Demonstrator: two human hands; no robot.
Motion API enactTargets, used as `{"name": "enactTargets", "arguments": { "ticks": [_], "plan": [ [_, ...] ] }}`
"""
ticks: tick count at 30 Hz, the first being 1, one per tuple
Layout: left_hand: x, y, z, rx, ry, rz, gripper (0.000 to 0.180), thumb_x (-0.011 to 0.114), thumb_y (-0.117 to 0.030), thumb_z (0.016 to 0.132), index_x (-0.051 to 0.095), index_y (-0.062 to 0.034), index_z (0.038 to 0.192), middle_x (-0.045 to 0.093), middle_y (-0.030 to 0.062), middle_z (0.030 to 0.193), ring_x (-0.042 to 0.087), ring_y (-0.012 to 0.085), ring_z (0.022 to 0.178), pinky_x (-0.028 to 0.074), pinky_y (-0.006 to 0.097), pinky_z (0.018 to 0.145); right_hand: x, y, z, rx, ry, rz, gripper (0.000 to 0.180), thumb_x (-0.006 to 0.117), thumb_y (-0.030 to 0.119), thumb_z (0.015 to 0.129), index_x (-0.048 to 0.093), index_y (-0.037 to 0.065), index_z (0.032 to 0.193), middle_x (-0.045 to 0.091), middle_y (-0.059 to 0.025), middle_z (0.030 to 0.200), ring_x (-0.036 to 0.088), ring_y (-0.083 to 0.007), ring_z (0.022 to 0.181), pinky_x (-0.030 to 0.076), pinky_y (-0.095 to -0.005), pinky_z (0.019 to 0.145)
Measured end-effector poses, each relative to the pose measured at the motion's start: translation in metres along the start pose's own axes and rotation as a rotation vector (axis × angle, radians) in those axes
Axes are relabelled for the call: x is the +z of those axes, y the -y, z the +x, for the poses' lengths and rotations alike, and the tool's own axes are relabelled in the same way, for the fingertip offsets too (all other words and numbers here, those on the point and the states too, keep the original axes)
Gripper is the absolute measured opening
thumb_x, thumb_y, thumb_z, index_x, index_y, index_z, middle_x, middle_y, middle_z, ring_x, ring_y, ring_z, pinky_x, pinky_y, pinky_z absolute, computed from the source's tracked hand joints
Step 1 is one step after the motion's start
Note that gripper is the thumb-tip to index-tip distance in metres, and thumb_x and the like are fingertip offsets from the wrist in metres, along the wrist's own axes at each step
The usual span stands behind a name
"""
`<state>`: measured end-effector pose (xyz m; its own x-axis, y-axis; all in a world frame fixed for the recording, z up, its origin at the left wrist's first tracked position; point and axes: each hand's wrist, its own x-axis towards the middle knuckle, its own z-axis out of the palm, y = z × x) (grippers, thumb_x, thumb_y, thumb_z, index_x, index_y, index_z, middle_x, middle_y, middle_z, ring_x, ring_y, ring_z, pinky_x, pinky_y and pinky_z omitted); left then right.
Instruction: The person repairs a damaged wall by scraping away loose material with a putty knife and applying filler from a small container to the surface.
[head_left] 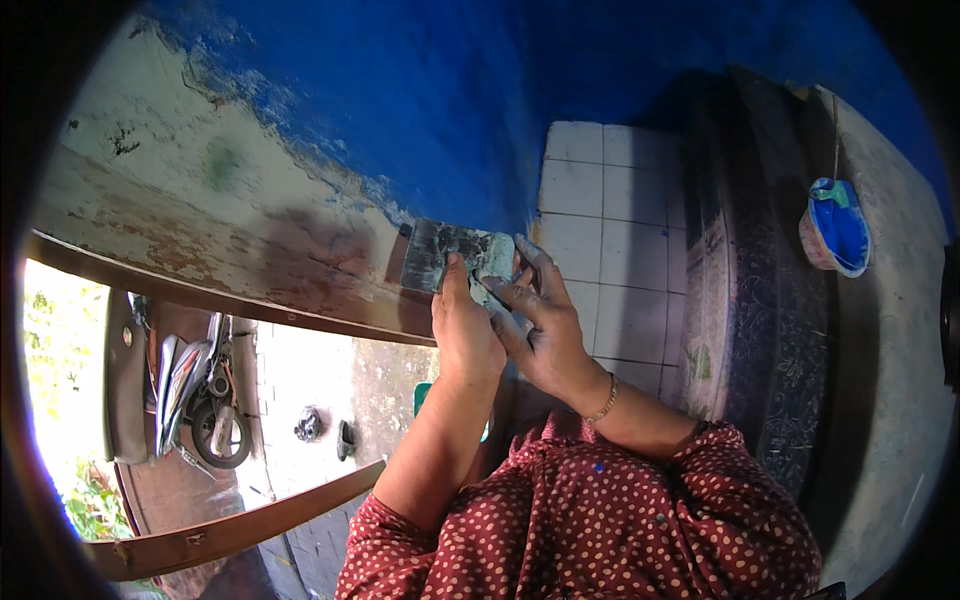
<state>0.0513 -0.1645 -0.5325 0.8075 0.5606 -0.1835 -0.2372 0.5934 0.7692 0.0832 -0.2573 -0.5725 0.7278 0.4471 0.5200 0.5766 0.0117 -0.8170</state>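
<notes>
My left hand (466, 335) grips a dark flat rectangular plate (432, 258), its thumb lying on top. Pale green-white paste (500, 252) is smeared over the plate's right part. At that end my right hand (550, 335), its fingers whitened with paste and a bracelet at the wrist, is bent round the pasted edge. Whether a small tool sits between those fingers I cannot make out. Just beyond the plate is a wall with blue paint (400, 110) above a ragged border and a bare, pale patch (170, 110) with flaking.
A window or door opening with a brown wooden frame (270, 520) lies at left; a motorcycle (205, 400) stands outside. White tiles (575, 250) cover a surface ahead right. A tub with blue paint (850, 235) rests on a pale ledge at far right, beside dark patterned furniture (785, 400).
</notes>
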Motion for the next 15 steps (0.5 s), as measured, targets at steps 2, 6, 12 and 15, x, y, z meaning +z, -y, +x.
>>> {"name": "enactTargets", "arguments": {
  "ticks": [2, 6, 12, 15],
  "plan": [
    [-0.003, 0.002, -0.003, -0.042, -0.024, -0.006, 0.039, 0.036, -0.026, 0.1, 0.046, 0.0057, 0.121, 0.057, 0.0183, 0.113, 0.06, 0.0292, 0.1, 0.051, 0.04, 0.089, 0.002, 0.001, -0.004, 0.038, 0.012, 0.004, 0.036, 0.067, 0.009, 0.077, 0.066, 0.004, 0.112, 0.035, -0.0308, 0.137, 0.039, -0.0441, 0.127, 0.035, -0.043, 0.104],
    [-0.022, 0.007, -0.015, -0.111, -0.137, 0.018, 0.038, 0.036, -0.026, 0.1, 0.047, 0.0038, 0.121, 0.057, 0.016, 0.114, 0.06, 0.0278, 0.099, 0.05, 0.04, 0.086, 0.01, 0.0, -0.019, 0.082, 0.047, 0.046, 0.034, 0.069, 0.01, 0.074, 0.067, 0.002, 0.108, 0.037, -0.0282, 0.137, 0.041, -0.0422, 0.126, 0.037, -0.0416, 0.103],
    [-0.055, 0.005, -0.044, -0.142, -0.22, -0.122, 0.033, 0.043, -0.025, 0.097, 0.053, 0.0016, 0.115, 0.062, 0.0139, 0.106, 0.061, 0.0275, 0.098, 0.049, 0.041, 0.087, 0.032, 0.007, -0.045, 0.07, 0.139, 0.137, 0.029, 0.072, 0.001, 0.072, 0.067, 0.001, 0.101, 0.045, -0.0213, 0.135, 0.048, -0.0323, 0.119, 0.04, -0.0342, 0.097],
    [-0.095, 0.003, -0.061, -0.172, -0.149, -0.258, 0.033, 0.044, -0.025, 0.097, 0.053, 0.0012, 0.115, 0.063, 0.0132, 0.108, 0.061, 0.028, 0.1, 0.046, 0.042, 0.091, 0.044, 0.017, -0.06, 0.137, 0.242, 0.22, 0.027, 0.073, 0.002, 0.074, 0.068, 0.003, 0.1, 0.047, -0.0202, 0.133, 0.052, -0.0292, 0.114, 0.042, -0.032, 0.094]
  ]
}}
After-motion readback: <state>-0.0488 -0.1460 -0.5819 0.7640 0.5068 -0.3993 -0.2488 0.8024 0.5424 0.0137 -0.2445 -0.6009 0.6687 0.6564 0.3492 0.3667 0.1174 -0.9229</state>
